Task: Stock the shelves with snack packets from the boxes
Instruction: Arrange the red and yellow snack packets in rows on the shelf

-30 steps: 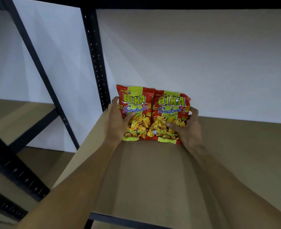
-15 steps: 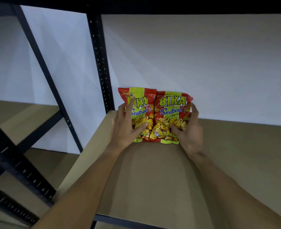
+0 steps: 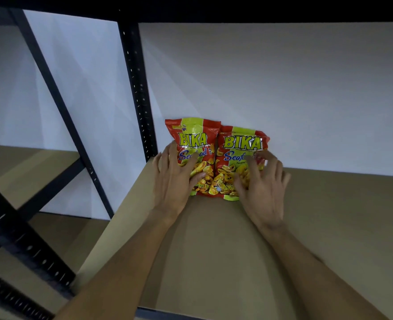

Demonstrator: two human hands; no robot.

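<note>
Both hands have let go of the packets' outer sides since a second ago and now lie over the printed fronts. Nearest is the black front rail (image 3: 167,313) of the shelf (image 3: 214,255), whose brown board runs bare from the front edge back between the two forearms. At the near left a perforated black post (image 3: 17,239) crosses the corner of the view, blurred.

Farther in, the left hand (image 3: 173,181) rests on the left snack packet (image 3: 192,135) with its fingers (image 3: 192,159) apart and nearly straight, the thumb across the lower front. The right hand (image 3: 263,188) touches the right snack packet (image 3: 241,144) with fingers spread and slightly bent. It is blurred, and no clamp on the bag shows.

The two red and yellow packets stand side by side, touching, near the shelf's back left corner. Whether their tops reach the wall (image 3: 271,88) I cannot tell.

Just left of them the rear upright (image 3: 136,88) closes off that corner. Beyond the shelf's left edge a diagonal brace (image 3: 59,107) crosses in front of a neighbouring shelf (image 3: 17,162). To the right, the board lies open along the back edge all the way to the frame's side. Overhead, a dark beam (image 3: 237,8) caps the opening, well above the packet tops.
</note>
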